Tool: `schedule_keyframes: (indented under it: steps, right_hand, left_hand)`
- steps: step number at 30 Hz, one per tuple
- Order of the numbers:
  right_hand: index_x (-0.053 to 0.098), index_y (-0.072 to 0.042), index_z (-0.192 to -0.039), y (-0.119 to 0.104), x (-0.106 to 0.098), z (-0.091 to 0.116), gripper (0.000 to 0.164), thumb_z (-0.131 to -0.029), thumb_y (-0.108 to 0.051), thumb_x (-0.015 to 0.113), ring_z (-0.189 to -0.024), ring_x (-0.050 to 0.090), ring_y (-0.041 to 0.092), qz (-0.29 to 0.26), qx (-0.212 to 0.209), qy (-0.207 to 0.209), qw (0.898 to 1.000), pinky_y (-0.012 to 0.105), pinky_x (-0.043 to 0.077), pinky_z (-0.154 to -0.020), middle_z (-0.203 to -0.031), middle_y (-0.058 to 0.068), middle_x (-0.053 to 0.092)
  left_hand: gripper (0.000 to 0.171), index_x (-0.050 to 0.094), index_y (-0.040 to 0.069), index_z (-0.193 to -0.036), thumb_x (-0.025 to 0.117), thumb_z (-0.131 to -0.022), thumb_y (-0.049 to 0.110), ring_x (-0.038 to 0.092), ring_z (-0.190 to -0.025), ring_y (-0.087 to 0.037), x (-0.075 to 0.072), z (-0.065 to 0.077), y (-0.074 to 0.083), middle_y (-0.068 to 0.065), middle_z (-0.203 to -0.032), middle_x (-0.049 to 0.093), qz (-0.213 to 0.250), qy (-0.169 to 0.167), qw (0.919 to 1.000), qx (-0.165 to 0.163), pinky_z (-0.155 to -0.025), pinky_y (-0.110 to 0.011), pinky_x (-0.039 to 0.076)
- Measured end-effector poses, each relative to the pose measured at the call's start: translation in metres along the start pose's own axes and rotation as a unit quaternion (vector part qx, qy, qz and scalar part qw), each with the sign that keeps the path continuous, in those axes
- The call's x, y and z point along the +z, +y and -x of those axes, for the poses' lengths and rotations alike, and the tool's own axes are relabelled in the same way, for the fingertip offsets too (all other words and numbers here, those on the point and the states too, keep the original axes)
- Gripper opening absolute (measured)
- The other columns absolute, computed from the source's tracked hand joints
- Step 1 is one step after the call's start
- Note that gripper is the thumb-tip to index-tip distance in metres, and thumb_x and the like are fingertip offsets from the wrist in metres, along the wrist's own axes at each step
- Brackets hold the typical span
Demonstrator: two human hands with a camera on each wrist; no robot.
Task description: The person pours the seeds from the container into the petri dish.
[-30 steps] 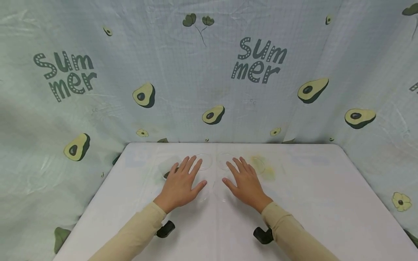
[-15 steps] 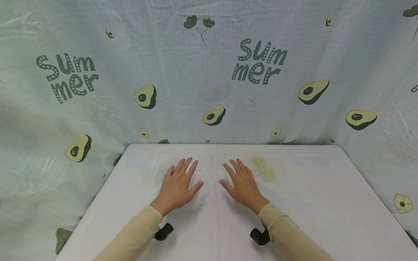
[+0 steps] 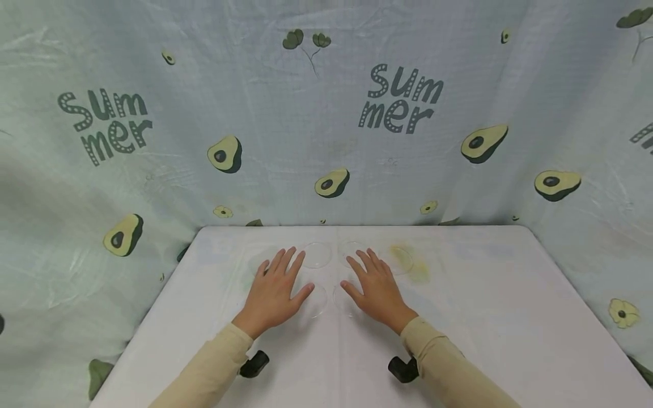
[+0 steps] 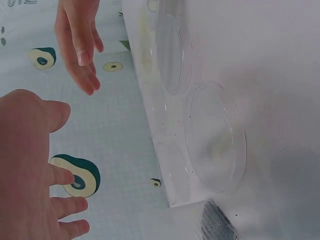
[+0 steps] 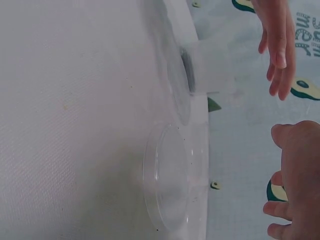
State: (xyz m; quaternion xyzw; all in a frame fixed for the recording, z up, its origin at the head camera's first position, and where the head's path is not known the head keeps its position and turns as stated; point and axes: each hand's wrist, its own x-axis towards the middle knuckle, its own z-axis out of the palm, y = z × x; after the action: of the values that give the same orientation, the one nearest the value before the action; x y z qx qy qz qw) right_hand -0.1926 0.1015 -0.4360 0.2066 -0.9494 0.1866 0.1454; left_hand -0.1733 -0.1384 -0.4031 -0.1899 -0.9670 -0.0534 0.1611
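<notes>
Both hands hover over the white table with fingers spread and nothing held. My left hand [image 3: 270, 296] is over the left side of a group of clear, shallow round dishes that look like petri dishes. Near its thumb lies a front dish [image 3: 319, 303], with a back dish [image 3: 317, 256] beyond its fingertips. My right hand [image 3: 380, 293] partly covers the dishes on the right. In the left wrist view, a large clear dish [image 4: 215, 137] lies below the hands. A clear container with dark contents [image 4: 219, 222] is mostly hidden by my left hand in the head view.
Right of the right hand's fingertips is a clear dish beside yellow patches [image 3: 419, 272]. A patterned curtain [image 3: 285, 113] with avocados hangs behind and beside the white table [image 3: 484, 317]. Black devices [image 3: 403, 369] sit under both sleeves.
Both hands have drifted slightly left and toward the body, the left one more. The dark-filled container, earlier partly showing by the left fingers, is now nearly covered. The head view has shifted a little.
</notes>
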Motion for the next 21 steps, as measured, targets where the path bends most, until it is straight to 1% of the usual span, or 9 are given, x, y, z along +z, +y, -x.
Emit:
schedule_keyframes:
  steps: [6,14,21]
  right_hand:
    - [0.049,-0.013,-0.142,-0.0022,0.0012,0.0009,0.058,-0.094,-0.044,0.058,-0.143,0.033,0.038,0.001,-0.002,0.012,1.0,0.058,0.031,-0.113,-0.147,0.014,0.045]
    - [0.048,-0.013,-0.142,-0.0036,0.0039,0.0007,0.058,-0.095,-0.045,0.057,-0.143,0.032,0.038,0.001,-0.008,0.008,1.0,0.058,0.032,-0.112,-0.147,0.014,0.045]
    - [0.048,-0.014,-0.143,-0.0049,0.0067,0.0016,0.059,-0.094,-0.047,0.056,-0.144,0.031,0.036,-0.008,-0.006,-0.002,1.0,0.058,0.032,-0.112,-0.148,0.013,0.045]
  left_hand:
    - [0.069,0.038,0.012,-0.149,0.052,-0.094,0.052,0.035,-0.142,-0.035,-0.0018,0.0028,-0.0016,-0.015,-0.152,0.039,0.003,-0.009,0.9999,-0.008,-0.109,-0.059,0.033]
    - [0.07,0.04,0.009,-0.147,0.056,-0.092,0.05,0.036,-0.141,-0.036,-0.0032,0.0035,-0.0053,-0.016,-0.151,0.041,0.005,0.001,0.9999,-0.011,-0.108,-0.06,0.034]
    - [0.069,0.041,0.009,-0.147,0.058,-0.092,0.048,0.036,-0.14,-0.036,0.0,0.0063,-0.0077,-0.016,-0.15,0.041,0.016,0.003,0.9996,-0.021,-0.108,-0.06,0.033]
